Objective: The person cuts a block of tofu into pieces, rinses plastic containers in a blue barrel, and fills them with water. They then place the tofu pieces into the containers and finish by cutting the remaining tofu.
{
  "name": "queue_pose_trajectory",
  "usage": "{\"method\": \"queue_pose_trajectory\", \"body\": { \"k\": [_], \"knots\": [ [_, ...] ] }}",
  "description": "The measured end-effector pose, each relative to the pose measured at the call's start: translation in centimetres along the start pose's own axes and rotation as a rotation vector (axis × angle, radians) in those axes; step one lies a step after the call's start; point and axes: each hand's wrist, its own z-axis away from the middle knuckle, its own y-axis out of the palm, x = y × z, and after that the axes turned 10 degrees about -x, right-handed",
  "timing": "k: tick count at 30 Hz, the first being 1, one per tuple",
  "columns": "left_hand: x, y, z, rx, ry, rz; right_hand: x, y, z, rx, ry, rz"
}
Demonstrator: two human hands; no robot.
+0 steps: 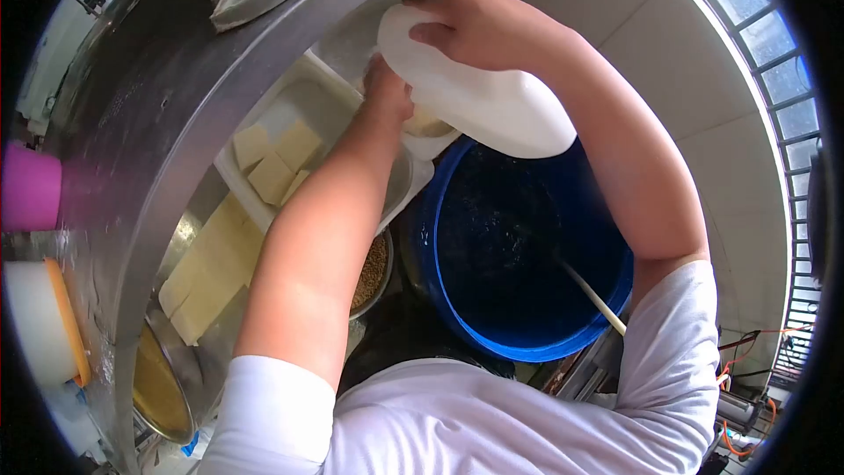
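Note:
My right hand [479, 26] grips the rim of a smooth white plastic dish [492, 105], thumb on its near face. The dish is tilted and reaches over the left edge of a blue barrel [440, 273]. My left hand [387, 88] is just left of the dish, over a white tub [431, 148]. Its fingers look curled; their tips and anything in them are hidden. Some pale contents show in that tub below the dish. Nearer me, partly behind my left forearm, a white tray [236, 178] holds several pale yellow tofu blocks [271, 178].
Dark liquid lies in the barrel, with a pale stick [593, 297] leaning out. Left of my forearm are a pale yellow slab [207, 273] and a metal bowl [180, 387]. A bowl of brown grains [371, 277] sits below the tray. A metal counter edge [176, 158] curves along the left.

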Motion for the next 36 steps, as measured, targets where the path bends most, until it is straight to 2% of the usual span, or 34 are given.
{"method": "queue_pose_trajectory", "body": {
  "k": [3,7,8,10,11,13,15,16,17,19,22,31,36],
  "knots": [
    [-0.2,-0.5,-2.0,0.111,0.132,0.016,-0.1,0.3,-2.3,0.099,0.042,0.022],
    [0.4,-2.2,-5.7,0.228,0.373,-0.046,-0.9,2.7,-5.2,0.058,0.02,0.035],
    [1.2,-3.7,-8.0,0.23,0.375,-0.048,-0.5,2.8,-5.8,0.077,0.029,0.053],
    [3.3,-6.8,-12.7,0.457,0.71,-0.271,0.1,3.2,-7.0,0.095,0.039,0.07],
    [2.9,-6.1,-11.9,0.457,0.711,-0.274,0.4,3.5,-7.7,0.14,0.001,0.111],
    [1.0,-3.4,-8.1,0.197,0.061,0.193,0.6,4.5,-8.9,0.183,-0.034,0.151],
    [-0.4,-2.6,-6.7,0.263,0.038,0.243,0.4,6.5,-9.6,-0.092,-0.344,0.3],
    [-0.9,-2.4,-6.0,0.325,0.016,0.297,0.4,7.3,-9.7,-0.124,-0.385,0.335],
    [-1.0,-2.6,-5.7,0.322,0.014,0.297,0.9,7.5,-9.8,-0.104,-0.391,0.352],
    [-1.5,-3.2,-5.0,0.175,0.024,0.245,1.9,7.7,-9.5,-0.067,-0.412,0.384],
    [-2.3,-4.3,-5.2,0.117,0.048,0.239,3.4,8.1,-9.0,-0.024,-0.45,0.423],
    [-3.6,-7.3,-3.4,0.125,0.082,0.23,7.6,8.7,-7.4,0.057,-0.537,0.489],
    [-2.8,-8.0,-1.4,0.196,0.101,0.181,9.2,6.7,-5.2,0.094,-0.531,0.478]
  ]
}}
